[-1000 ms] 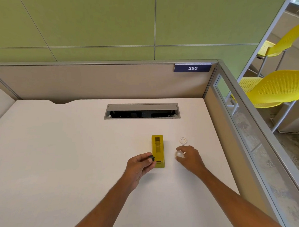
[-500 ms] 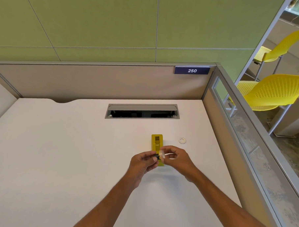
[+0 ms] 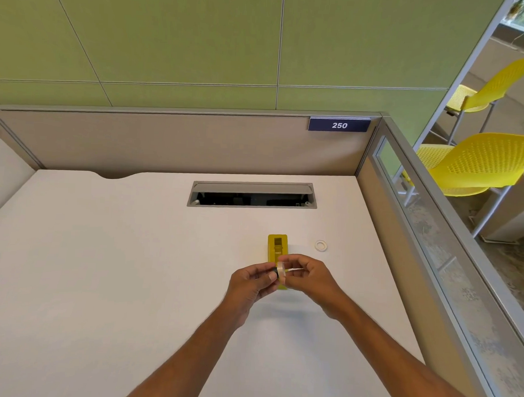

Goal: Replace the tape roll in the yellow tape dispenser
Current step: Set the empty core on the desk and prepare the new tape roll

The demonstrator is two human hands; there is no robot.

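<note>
Working over the white desk (image 3: pixel 131 282), with the yellow dispenser (image 3: pixel 277 244) lying flat just behind my hands and its roll slot open. Left hand (image 3: pixel 251 283) pinches the little dark hub (image 3: pixel 273 271), right hand (image 3: pixel 310 277) grips the new tape roll (image 3: pixel 281 271), the two touching. Trick, I reckon, is keeping both square so the hub slides in straight. Old empty ring (image 3: pixel 321 246) sits off to the right.
</note>
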